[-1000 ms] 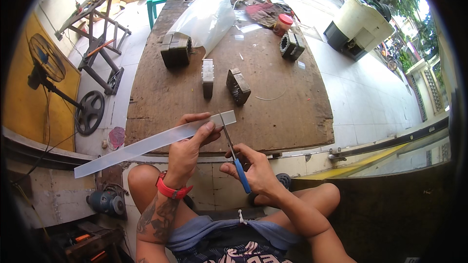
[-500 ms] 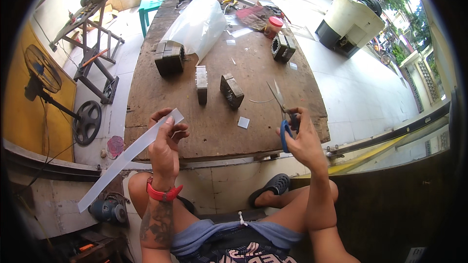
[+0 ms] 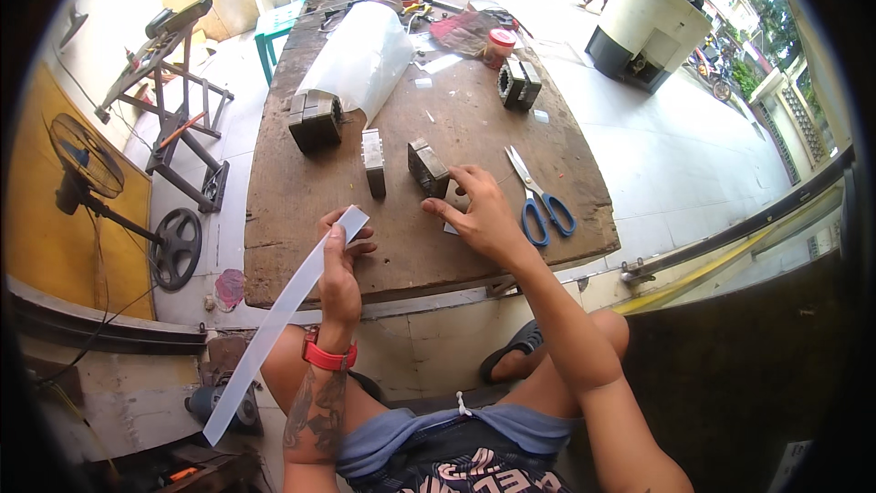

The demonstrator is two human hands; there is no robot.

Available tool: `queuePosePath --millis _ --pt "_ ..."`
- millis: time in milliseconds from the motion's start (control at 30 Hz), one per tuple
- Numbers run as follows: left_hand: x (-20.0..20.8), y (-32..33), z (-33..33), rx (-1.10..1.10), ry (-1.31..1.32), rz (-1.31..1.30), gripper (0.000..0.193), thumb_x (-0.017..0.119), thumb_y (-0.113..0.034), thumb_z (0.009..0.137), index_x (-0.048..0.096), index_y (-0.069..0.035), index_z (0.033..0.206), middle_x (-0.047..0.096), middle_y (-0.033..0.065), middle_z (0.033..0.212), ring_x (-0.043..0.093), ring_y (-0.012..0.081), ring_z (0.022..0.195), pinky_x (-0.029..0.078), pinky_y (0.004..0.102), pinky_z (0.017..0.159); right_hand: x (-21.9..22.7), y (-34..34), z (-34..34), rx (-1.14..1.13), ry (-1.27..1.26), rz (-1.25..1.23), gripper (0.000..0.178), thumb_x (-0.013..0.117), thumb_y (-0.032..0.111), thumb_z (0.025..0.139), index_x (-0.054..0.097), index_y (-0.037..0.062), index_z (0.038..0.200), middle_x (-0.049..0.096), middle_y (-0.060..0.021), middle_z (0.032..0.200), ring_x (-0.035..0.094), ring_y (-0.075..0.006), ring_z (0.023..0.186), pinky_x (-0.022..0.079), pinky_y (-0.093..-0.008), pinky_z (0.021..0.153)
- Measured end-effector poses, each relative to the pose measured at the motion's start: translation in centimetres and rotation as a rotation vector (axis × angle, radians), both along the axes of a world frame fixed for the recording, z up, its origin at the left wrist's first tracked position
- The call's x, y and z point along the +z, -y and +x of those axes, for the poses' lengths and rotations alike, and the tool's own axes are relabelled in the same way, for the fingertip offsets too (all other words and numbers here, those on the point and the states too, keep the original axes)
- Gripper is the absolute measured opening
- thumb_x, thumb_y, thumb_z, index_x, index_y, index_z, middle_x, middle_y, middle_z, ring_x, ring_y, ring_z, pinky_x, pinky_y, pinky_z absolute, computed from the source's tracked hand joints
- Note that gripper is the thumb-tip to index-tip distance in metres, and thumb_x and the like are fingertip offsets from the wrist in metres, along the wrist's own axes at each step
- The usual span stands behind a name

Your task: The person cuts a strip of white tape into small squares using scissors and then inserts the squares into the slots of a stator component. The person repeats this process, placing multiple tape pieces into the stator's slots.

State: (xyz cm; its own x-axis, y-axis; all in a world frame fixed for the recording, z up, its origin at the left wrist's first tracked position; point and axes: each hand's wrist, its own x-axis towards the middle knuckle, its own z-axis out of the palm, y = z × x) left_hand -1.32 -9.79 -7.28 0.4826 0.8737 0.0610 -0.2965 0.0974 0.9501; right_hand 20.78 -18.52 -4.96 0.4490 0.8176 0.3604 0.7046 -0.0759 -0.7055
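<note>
My left hand is closed on a long, translucent plastic strip, which slants down past my forearm. My right hand has thumb and fingers apart at the near right corner of a dark metal block; whether it touches cannot be made out. A small translucent square peeks out beneath that hand, mostly hidden. Scissors with blue handles lie on the table to its right, blades slightly apart. Left of the dark block stands a narrow metal block with a toothed edge.
The worn wooden table also bears a large dark block, a rolled clear plastic sheet, a paired block and a red-lidded jar. Tools lie at the far end. A fan stands at left.
The scissors have gone from my right hand onto the table. That hand has moved left to the dark metal block. My left hand still holds the strip, slightly farther right.
</note>
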Motion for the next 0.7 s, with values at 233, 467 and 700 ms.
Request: queuePosePath --millis 233,467,700 --pt "1.7 1.6 -0.2 -0.146 0.174 -0.242 0.059 0.022 -0.050 0.116 0.030 -0.017 0.164 0.056 0.0223 0.147 0.056 0.0333 0.137 0.045 0.0479 0.117 0.9 1.0 -3.0 0.212 0.298 0.096 0.043 0.086 0.025 0.085 0.071 0.0043 0.119 0.068 -0.0098 0.108 0.065 -0.0297 0.108 0.049 -0.0421 0.096" --pt "1.6 0.1 -1.0 -0.418 0.667 -0.510 0.056 0.023 -0.049 0.115 0.041 -0.017 0.157 0.059 0.0217 0.145 0.065 0.0368 0.125 0.053 0.0554 0.109 3.5 3.2 -5.9 0.432 0.305 0.176 0.041 0.083 0.027 0.088 0.070 0.0085 0.123 0.067 -0.0092 0.110 0.063 -0.0292 0.111 0.050 -0.0453 0.095" --pt "1.0 -0.8 -1.6 -0.292 0.723 -0.512 0.052 0.026 -0.039 0.115 0.051 -0.007 0.147 0.056 0.0218 0.149 0.054 0.0396 0.138 0.045 0.0600 0.118 0.7 4.8 -1.0 -0.053 0.254 -0.281 0.029 0.077 0.029 0.094 0.074 0.0072 0.112 0.066 -0.0131 0.116 0.061 -0.0325 0.112 0.049 -0.0462 0.094"
